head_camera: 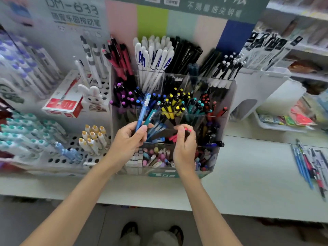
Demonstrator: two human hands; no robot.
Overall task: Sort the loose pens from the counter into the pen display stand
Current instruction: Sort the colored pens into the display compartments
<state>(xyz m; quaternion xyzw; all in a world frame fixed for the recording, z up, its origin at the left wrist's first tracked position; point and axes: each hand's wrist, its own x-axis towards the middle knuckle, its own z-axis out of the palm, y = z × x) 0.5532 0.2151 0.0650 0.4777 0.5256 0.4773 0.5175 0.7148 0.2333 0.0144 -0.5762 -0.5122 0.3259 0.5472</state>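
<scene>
Head view: the left hand point(126, 139) gripped a blue pen point(142, 112) and a teal pen point(153, 112) over the pen display stand point(229, 103). The right hand point(184, 144) pinched a pink pen point(186, 129). With the compartments so crowded, it could easily slip into the wrong one. More loose pens point(308, 166) lay on the tabletop point(248, 166).

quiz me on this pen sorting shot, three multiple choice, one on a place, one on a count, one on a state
1. Where do the loose pens lie from the pen display stand? A left B behind C right, on the counter
2. How many pens does the left hand hold? A one B two C four
3. What is the right hand doing? A pinching a pink pen B lying flat C hanging idle
Key: 1 C, they lie on the counter at far right. 2 B, a blue pen and a teal pen. 3 A, its fingertips pinch the pen above the stand.
</scene>
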